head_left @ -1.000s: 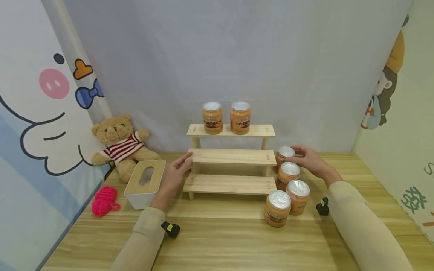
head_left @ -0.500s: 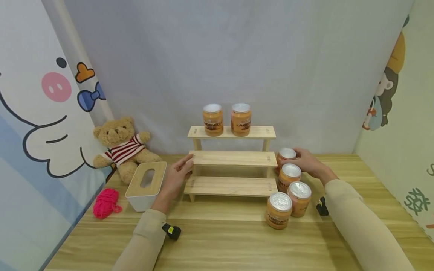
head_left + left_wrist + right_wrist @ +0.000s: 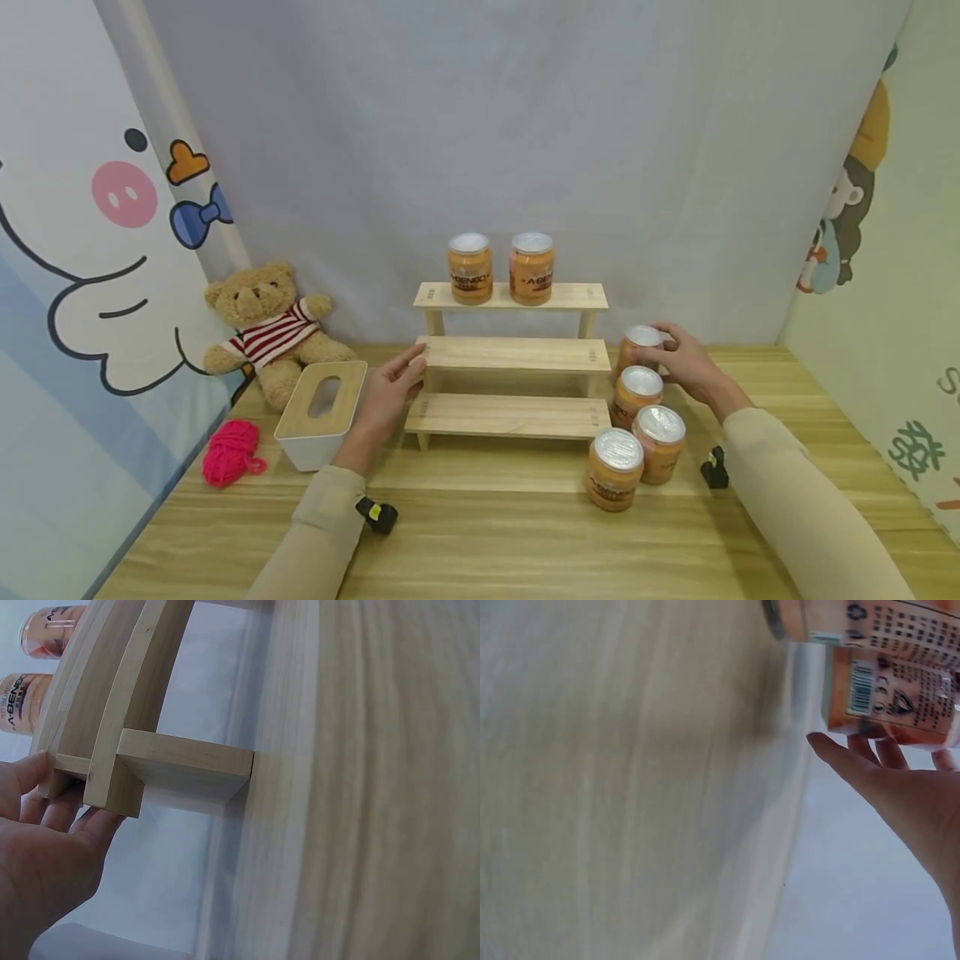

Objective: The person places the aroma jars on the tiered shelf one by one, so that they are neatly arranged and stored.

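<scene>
A three-tier wooden display rack point(image 3: 512, 353) stands at the centre. My left hand point(image 3: 389, 396) grips its left end at the middle tier; in the left wrist view the thumb lies at the shelf's edge and the other fingers reach under it. At the rack's right side, my right hand point(image 3: 686, 367) holds the rearmost orange can point(image 3: 628, 354) with a silver lid. That can point(image 3: 889, 697) shows its barcode side in the right wrist view. Three similar cans stand in front of it: one close by point(image 3: 637, 402), another point(image 3: 660, 446), and the front one point(image 3: 615, 475).
Two more orange cans, a left one point(image 3: 471, 275) and a right one point(image 3: 532, 275), stand on the top tier. Left of the rack are a tissue box point(image 3: 315, 450), a teddy bear point(image 3: 273, 329) and pink yarn point(image 3: 231, 454). A grey curtain point(image 3: 480, 125) hangs behind.
The rearmost can has shifted slightly to the right, away from the rack, in my right hand. My left hand keeps its place on the rack.
</scene>
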`<state>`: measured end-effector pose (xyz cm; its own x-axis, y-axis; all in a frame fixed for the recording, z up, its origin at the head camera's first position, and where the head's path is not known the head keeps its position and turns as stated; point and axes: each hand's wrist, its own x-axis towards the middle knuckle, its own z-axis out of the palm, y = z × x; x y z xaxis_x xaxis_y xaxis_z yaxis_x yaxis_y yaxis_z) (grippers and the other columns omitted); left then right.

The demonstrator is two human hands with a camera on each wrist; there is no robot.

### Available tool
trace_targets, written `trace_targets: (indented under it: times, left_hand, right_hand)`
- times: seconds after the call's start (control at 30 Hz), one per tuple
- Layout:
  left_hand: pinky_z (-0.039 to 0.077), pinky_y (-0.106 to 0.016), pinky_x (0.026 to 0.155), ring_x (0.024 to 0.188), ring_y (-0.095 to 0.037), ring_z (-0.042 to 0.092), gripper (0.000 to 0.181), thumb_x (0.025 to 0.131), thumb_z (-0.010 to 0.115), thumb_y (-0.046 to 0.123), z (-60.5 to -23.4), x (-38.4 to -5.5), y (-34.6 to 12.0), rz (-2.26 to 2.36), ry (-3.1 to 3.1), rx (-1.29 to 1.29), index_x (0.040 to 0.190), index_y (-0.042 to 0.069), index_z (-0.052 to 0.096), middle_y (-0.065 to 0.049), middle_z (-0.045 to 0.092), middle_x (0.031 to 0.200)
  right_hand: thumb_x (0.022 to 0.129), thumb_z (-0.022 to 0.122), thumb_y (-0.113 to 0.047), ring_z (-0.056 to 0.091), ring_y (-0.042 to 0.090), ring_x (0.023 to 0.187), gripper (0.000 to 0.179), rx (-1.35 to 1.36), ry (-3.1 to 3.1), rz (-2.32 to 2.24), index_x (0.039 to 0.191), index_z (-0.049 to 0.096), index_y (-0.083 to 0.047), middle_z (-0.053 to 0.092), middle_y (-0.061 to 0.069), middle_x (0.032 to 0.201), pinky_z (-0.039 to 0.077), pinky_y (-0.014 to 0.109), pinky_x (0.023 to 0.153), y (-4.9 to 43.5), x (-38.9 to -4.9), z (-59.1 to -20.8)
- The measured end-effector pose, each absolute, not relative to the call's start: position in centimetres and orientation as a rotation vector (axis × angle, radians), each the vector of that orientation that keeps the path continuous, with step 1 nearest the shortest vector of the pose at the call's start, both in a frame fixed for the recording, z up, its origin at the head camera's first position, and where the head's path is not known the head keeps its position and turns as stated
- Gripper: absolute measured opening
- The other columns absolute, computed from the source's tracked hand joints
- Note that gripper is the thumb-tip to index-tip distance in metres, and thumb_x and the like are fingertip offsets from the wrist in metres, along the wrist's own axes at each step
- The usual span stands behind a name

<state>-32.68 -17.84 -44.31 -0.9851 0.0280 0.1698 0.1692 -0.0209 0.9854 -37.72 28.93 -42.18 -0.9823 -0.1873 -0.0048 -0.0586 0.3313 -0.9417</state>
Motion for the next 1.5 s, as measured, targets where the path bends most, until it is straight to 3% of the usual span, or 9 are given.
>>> trace_targets:
  times: [0.13,0.27,0.47,0.63,0.8,1.0,1.33,1.4,1.5]
  left_hand:
    - [0.046,-0.043,0.104,0.127,-0.031,0.054,0.049,0.104,0.059,0.024,-44.4,-32.7,-17.9,-2.170,-2.124,-0.217,0.148,0.006,0.049,-0.015,0.062,0.120]
    - [0.047,-0.042,0.103,0.127,-0.030,0.054,0.048,0.104,0.059,0.024,-44.4,-32.7,-18.0,-2.169,-2.128,-0.208,0.148,0.007,0.050,-0.014,0.062,0.122]
    - [0.047,-0.043,0.103,0.125,-0.029,0.055,0.048,0.104,0.059,0.022,-44.3,-32.8,-17.9,-2.180,-2.108,-0.208,0.148,0.005,0.049,-0.018,0.062,0.125]
    - [0.046,-0.044,0.104,0.127,-0.031,0.053,0.048,0.104,0.058,0.021,-44.3,-32.8,-18.0,-2.183,-2.112,-0.225,0.148,0.005,0.048,-0.022,0.058,0.130]
    - [0.044,-0.045,0.105,0.130,-0.032,0.052,0.049,0.105,0.057,0.024,-44.3,-32.6,-18.1,-2.180,-2.125,-0.225,0.149,0.006,0.048,-0.021,0.057,0.134]
    - [0.046,-0.045,0.104,0.129,-0.031,0.053,0.048,0.104,0.058,0.023,-44.2,-32.5,-18.0,-2.192,-2.119,-0.218,0.149,0.007,0.049,-0.021,0.058,0.133]
    - [0.045,-0.043,0.105,0.130,-0.031,0.051,0.050,0.103,0.059,0.027,-44.3,-32.8,-18.1,-2.196,-2.122,-0.240,0.149,0.008,0.049,-0.021,0.056,0.135]
    - [0.050,-0.037,0.100,0.117,-0.025,0.060,0.050,0.103,0.060,0.026,-44.3,-32.8,-18.0,-2.194,-2.118,-0.235,0.148,0.008,0.049,-0.017,0.061,0.125]
    - [0.052,-0.035,0.095,0.111,-0.023,0.061,0.049,0.103,0.060,0.027,-44.4,-32.8,-18.0,-2.194,-2.114,-0.219,0.148,0.009,0.050,-0.014,0.064,0.117]
  right_hand:
    - [0.100,0.063,-0.024,0.049,0.026,0.116,0.077,-0.263,2.464,-1.844,0.156,0.017,0.001,0.043,0.025,0.136,0.042,0.063,0.102,29.2,-37.4,-41.6]
    - [0.100,0.063,-0.022,0.048,0.014,0.110,0.074,-0.255,2.411,-1.968,0.156,0.020,-0.001,0.047,0.008,0.126,0.035,0.066,0.106,29.5,-37.0,-40.8]
    - [0.102,0.061,-0.022,0.047,0.010,0.111,0.058,-0.299,2.355,-2.084,0.152,0.033,-0.012,0.050,-0.008,0.119,0.029,0.067,0.108,29.6,-35.9,-38.8]
    - [0.102,0.060,-0.017,0.048,0.012,0.111,0.040,-0.397,2.335,-2.130,0.137,0.043,-0.023,0.053,-0.007,0.120,0.038,0.044,0.101,29.0,-34.4,-37.1]
    - [0.101,0.060,-0.005,0.055,0.013,0.109,0.033,-0.598,2.184,-2.266,0.132,0.054,-0.014,0.060,-0.003,0.119,0.049,0.023,0.090,27.4,-33.1,-36.2]
    - [0.097,0.062,0.003,0.061,0.013,0.104,0.031,-0.718,2.104,-2.308,0.125,0.063,-0.012,0.064,0.001,0.113,0.052,0.022,0.090,25.0,-31.7,-35.4]
    - [0.095,0.070,-0.009,0.057,0.019,0.110,0.046,-0.680,2.290,-2.070,0.136,0.050,-0.005,0.060,0.002,0.121,0.050,0.027,0.091,19.6,-30.4,-34.1]
    - [0.093,0.071,-0.009,0.058,0.020,0.111,0.051,-0.674,2.290,-2.039,0.139,0.048,-0.003,0.059,0.004,0.124,0.050,0.029,0.091,18.3,-30.3,-33.9]
    - [0.091,0.074,-0.012,0.059,0.023,0.112,0.056,-0.670,2.280,-1.991,0.140,0.048,-0.003,0.058,0.009,0.126,0.051,0.033,0.091,16.5,-30.3,-33.6]
